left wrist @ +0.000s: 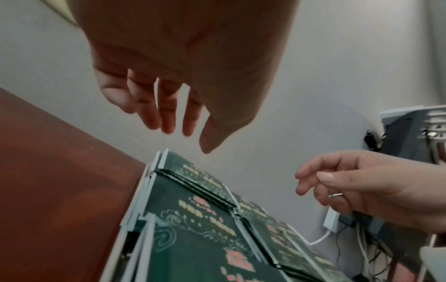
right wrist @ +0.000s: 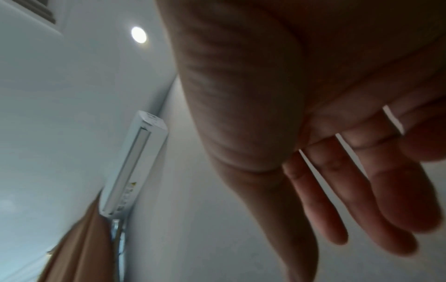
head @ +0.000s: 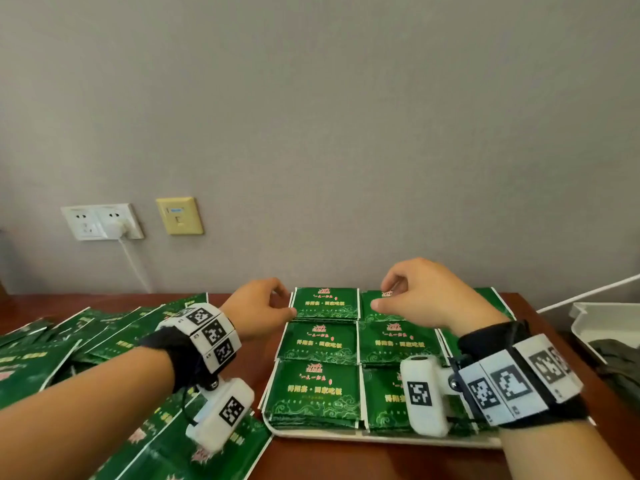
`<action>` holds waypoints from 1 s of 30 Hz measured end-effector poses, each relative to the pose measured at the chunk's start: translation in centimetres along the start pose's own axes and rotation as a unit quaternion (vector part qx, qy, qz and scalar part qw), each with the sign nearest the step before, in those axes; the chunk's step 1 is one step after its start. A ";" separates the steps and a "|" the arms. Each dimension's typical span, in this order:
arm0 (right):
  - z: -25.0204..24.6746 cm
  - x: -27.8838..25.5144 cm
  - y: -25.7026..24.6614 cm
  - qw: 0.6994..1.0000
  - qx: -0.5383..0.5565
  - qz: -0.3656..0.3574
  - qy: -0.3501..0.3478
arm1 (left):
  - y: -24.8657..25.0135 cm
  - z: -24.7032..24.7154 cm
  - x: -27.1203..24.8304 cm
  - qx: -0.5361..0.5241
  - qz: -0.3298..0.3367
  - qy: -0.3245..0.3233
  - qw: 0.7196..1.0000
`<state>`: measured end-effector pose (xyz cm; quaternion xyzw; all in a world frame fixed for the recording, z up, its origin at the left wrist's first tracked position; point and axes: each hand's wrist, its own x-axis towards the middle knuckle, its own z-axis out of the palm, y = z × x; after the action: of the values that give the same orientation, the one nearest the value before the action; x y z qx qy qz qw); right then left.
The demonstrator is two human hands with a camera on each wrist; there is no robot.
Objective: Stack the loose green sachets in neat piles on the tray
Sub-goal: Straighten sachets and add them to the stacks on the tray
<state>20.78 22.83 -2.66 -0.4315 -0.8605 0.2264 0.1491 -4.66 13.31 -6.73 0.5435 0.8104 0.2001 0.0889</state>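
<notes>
Left hand (head: 258, 308) hovers at the far left pile (head: 325, 303), fingers loosely curled, holding nothing. Right hand (head: 420, 294) hangs over the next pile (head: 372, 303), fingers relaxed and apart, also bare. Green sachets sit in neat piles on the tray (head: 346, 436); loose sachets (head: 114, 337) lie on the table (head: 346, 462) to its left.

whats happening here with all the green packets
A person is sorting green sachets into neat piles on a white tray. Both hands hover over the far row: the left hand by the far-left pile, the right hand over the next pile; neither holds anything. A heap of loose sachets still lies on the table to the left.
</notes>
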 end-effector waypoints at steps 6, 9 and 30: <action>0.7 -4.7 -5.5 0.994 -0.006 -0.076 -0.082 | -1.7 -3.8 -7.8 0.046 -0.014 -0.044 0.998; 2.7 -7.9 -8.1 0.984 -0.001 -0.101 -0.145 | -4.5 -4.3 -12.3 0.108 -0.073 -0.131 0.983; 15.4 -19.0 -15.0 0.945 -0.124 -0.048 -0.300 | -10.8 -2.3 -20.1 -0.189 -0.059 -0.161 0.967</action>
<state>14.71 -4.45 -9.19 -0.3171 -0.9063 0.2293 -0.1599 -6.69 -9.15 -10.69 0.4931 0.7635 0.2535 0.3310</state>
